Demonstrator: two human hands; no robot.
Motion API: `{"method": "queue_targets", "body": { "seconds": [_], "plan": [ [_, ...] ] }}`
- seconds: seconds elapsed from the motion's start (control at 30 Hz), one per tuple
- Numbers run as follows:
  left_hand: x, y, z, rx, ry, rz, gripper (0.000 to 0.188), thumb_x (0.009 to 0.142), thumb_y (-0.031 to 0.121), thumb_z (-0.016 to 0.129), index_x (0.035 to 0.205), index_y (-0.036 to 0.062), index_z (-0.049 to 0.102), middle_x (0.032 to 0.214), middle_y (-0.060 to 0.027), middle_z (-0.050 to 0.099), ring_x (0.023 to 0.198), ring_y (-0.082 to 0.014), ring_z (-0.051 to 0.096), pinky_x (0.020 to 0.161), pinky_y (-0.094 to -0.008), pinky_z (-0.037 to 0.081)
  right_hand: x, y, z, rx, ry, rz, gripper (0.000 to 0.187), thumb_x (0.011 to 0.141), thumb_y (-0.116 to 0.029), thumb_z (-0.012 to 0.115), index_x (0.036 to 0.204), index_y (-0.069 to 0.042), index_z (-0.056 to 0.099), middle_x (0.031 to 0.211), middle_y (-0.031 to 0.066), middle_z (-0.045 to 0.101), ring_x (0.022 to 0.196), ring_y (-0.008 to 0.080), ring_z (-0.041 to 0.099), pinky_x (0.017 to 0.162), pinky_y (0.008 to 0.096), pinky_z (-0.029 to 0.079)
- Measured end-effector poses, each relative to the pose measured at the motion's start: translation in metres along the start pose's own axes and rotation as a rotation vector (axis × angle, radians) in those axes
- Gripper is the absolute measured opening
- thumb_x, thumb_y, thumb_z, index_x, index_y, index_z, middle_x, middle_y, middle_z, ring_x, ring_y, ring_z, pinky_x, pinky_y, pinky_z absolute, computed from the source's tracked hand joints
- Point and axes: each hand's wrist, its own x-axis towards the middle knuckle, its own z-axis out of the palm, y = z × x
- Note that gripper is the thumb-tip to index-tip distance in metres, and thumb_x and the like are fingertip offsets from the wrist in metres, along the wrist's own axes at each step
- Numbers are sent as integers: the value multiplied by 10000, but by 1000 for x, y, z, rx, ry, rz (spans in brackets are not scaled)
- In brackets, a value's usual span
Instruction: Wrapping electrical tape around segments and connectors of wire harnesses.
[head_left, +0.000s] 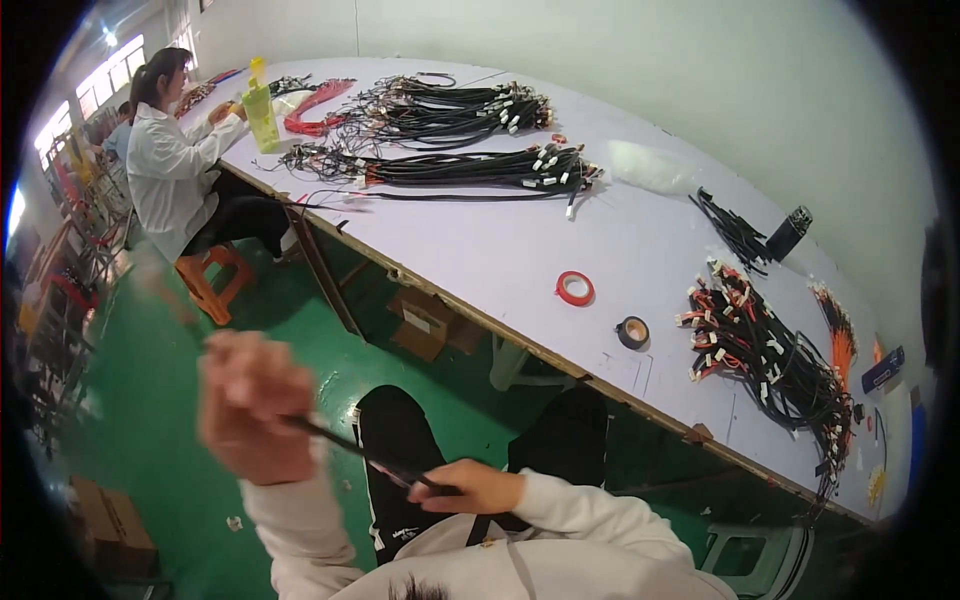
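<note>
A black cable (350, 442) stretches between my two hands, above my lap and clear of the table. My left hand (258, 405), raised at the left and smeared by motion, is closed round one stretch of it. Close to my body, my right hand (478, 488) grips the cable lower down, with a short dark piece showing at its fingers. What lies beyond my left fist is too blurred to make out.
On the white table (470, 235) lie long bundles of black cables (470, 170), a red tape roll (574, 289), a black tape roll (632, 332) and a wired harness pile (765, 350). A co-worker (175, 160) sits at the far left on an orange stool (215, 285).
</note>
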Motion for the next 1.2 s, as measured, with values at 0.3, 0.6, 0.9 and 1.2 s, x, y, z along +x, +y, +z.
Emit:
{"method": "queue_targets", "body": {
  "seconds": [0.3,0.6,0.9,1.2],
  "plan": [
    [36,68,-85,317,-97,-21,119,978,160,426,988,44,454,932,-58,453,800,-125,432,621,-244,418,-89,-108,-118,-1148,520,-166,282,760,-98,639,1037,-47,620,732,84,552,624,251,517,569,352,412],
    [265,-16,-196,264,-89,158,347,961,150,457,1253,-38,460,1246,-135,517,1081,-200,532,904,-262,458,-4,-144,-316,-1965,1330,-411,162,696,-114,610,852,-149,639,692,4,605,785,198,577,950,504,333],
    [148,-156,-244,954,-21,-437,419,922,152,530,1303,15,420,1268,-131,484,1118,-211,512,935,-298,435,-97,-34,-258,-1131,735,-102,240,792,-245,599,985,-103,618,922,89,621,829,278,614,704,388,491],
    [33,-185,-95,812,-236,-768,125,906,103,530,982,21,584,828,-41,592,740,-105,542,682,-226,445,-357,-68,-202,-1202,1701,525,139,788,-7,606,908,-42,668,790,88,635,691,200,608,623,275,474]
  ]
}}
